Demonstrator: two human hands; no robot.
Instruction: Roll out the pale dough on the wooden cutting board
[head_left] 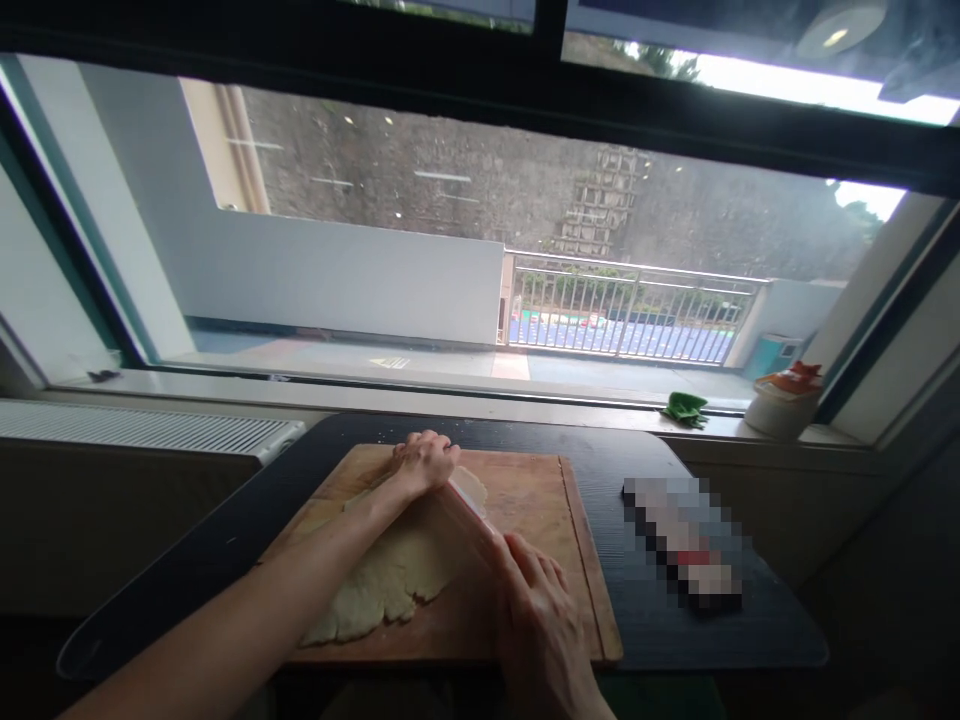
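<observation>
A flattened sheet of pale dough [375, 590] with a ragged near edge lies on a wooden cutting board [540, 500]. Slanting across the dough is a rolling pin [474, 508], mostly covered by my hands. My left hand [426, 460] is closed over its far end, near the back of the board. At the near end, my right hand [536, 590] grips the pin from above, fingers pointing away from me. The left forearm crosses over part of the dough and hides it.
The board rests on a dark table [645, 630]. A pixelated flat object [684, 545] lies to its right. Behind, the windowsill [487, 405] holds a green leafy item [685, 409] and a white pot [781, 412] with something orange on top. A radiator [150, 428] stands left.
</observation>
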